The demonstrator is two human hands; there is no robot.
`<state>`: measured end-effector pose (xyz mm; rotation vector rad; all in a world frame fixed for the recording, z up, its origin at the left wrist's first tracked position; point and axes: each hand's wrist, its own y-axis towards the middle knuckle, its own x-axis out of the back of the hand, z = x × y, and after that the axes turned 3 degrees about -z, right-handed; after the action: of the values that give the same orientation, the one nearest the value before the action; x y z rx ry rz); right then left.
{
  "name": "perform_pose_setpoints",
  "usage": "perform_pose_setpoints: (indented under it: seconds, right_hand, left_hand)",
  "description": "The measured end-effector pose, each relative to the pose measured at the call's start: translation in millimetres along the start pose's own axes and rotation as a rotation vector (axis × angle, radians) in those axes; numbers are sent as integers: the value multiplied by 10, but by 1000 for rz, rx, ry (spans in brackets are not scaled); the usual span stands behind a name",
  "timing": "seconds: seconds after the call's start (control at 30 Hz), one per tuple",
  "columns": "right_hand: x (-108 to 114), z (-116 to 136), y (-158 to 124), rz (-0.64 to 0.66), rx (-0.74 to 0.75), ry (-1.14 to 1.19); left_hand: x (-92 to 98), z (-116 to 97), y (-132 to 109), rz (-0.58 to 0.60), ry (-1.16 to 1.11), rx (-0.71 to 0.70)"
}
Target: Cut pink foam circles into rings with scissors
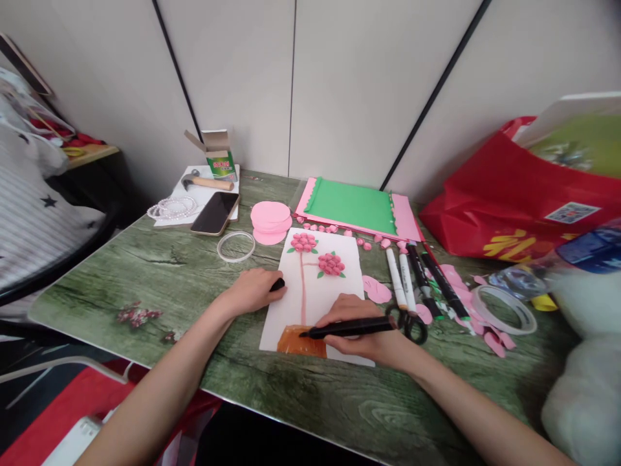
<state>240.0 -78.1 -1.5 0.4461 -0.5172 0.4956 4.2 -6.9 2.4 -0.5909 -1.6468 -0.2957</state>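
Observation:
A white sheet of paper (286,304) lies before me, bearing two raised pink paper flowers (331,264) with green leaves and a thin brown stem. At its bottom an orange-brown pot shape (291,342) is coloured in. My right hand (359,323) is closed round a black marker (354,327), its tip touching the upper part of the pot. My left hand (255,291) rests at the sheet's left edge, fingers closed on a small black marker cap (277,285).
Right of the sheet lie white markers (396,278), black markers (444,285), black scissors (412,325), pink scraps and a tape roll (504,309). Behind are green paper (354,206) and pink paper balls. Leftward sit a phone (216,213), hammer (208,181) and box (221,158). A red bag (509,194) stands right.

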Motion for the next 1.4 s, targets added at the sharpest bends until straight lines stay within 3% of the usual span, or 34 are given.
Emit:
perform_pose_setpoints:
  seconds: [0.2, 0.37, 0.5, 0.57, 0.67, 0.73, 0.97, 1.13, 1.23, 1.4]
  right_hand:
    - [-222, 98, -21, -13, 60, -16]
    - [-263, 174, -26, -36, 59, -38]
    - [-210, 261, -73, 4, -6, 104]
    - [-128, 277, -89, -82, -118, 188]
    - [-13, 268, -49, -403, -218, 237]
    - [18, 276, 12, -535, -216, 229]
    - [-42, 491, 123, -476, -118, 155]
    - [-27, 610, 98, -362, -86, 81]
    - [-51, 623, 64, -320, -65, 90]
    - [-252, 654, 66, -511, -115, 278]
  left_hand:
    - [-8, -12, -9, -8, 13, 5]
    - [-37, -12, -7, -14, 10, 2]
    - [2, -8, -55, -11, 8, 10]
    - [63, -37, -123, -14, -8, 3]
    - [174, -146, -265, -47, -117, -6]
    - [230, -242, -357, -75, -224, -36]
    - [347, -457, -522, -114, -297, -109]
    - [466, -574, -590, -51, -271, -127]
    - [425, -653, -663, -50, -354, -141]
    - [201, -883, -726, -143, -447, -97]
